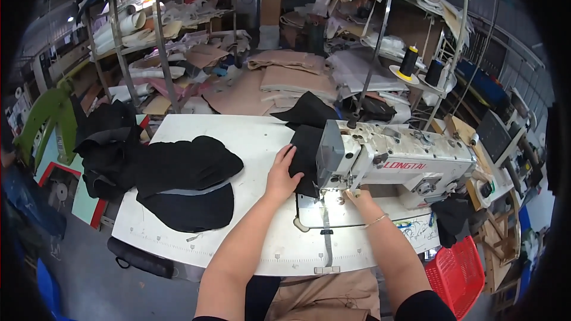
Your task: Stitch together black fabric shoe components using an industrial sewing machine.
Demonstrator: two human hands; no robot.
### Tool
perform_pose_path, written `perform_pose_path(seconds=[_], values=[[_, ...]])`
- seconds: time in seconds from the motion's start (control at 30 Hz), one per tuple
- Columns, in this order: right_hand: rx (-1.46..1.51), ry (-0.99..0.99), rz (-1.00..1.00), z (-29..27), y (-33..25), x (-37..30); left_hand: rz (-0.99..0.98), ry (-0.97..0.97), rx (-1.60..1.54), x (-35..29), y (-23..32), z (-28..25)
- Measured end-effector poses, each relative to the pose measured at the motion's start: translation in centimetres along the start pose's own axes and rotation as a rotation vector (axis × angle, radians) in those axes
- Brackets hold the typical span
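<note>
My left hand rests with its fingers spread on a black fabric piece, just left of the needle end of a white industrial sewing machine. The fabric runs from beside the needle area back past the machine head, where part of it is hidden. My right hand reaches under the machine arm close to the needle; the machine hides its fingers. More black fabric pieces lie stacked on the white table at the left, some with a grey edge showing.
A dark fabric bundle hangs at the table's right end above a red plastic basket. Thread cones stand behind the machine. Shelves and piles of sheet material fill the back. A green machine stands far left.
</note>
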State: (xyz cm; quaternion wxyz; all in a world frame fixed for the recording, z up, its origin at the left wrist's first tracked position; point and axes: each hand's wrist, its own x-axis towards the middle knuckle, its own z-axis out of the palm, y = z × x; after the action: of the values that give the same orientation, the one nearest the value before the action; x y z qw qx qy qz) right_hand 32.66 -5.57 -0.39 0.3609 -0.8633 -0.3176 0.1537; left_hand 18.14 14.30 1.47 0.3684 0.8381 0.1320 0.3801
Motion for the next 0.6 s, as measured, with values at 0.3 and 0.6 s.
perform_pose_path(seconds=[0.3,0.6], values=[[0.007,0.018,0.062,1.5,2.2,1.3,-0.075,-0.082,-0.085,-0.4,1.2,0.3],[0.192,0.225,-0.017,2.9,2.1,0.5,0.038,-0.018,-0.083,-0.7,0.4,1.0]])
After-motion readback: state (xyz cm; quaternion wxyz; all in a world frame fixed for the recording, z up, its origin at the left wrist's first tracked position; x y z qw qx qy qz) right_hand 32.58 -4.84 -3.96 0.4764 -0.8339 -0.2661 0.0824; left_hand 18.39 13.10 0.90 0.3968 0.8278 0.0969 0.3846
